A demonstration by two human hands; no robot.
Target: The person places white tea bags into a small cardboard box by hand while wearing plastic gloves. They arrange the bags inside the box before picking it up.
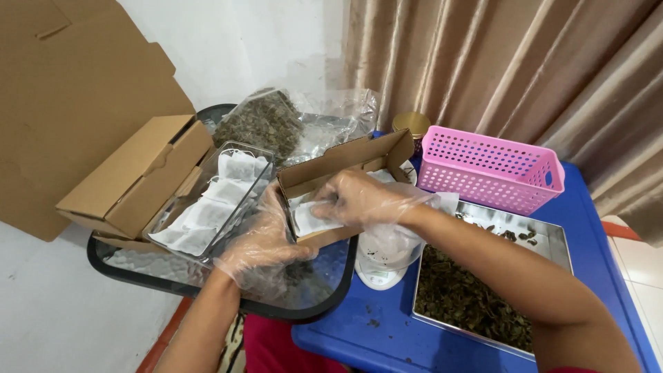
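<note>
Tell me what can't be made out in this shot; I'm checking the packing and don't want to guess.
Head view only:
- Inside of the small cardboard box: the right hand and the box's front wall cover most of the white sachets.
- Scale: its top is hidden under the right forearm and loose plastic glove.
- Gold-lidded jar: mostly behind the pink basket.
- Steel tray of dried leaves: the near corner is hidden by the arm.
</note>
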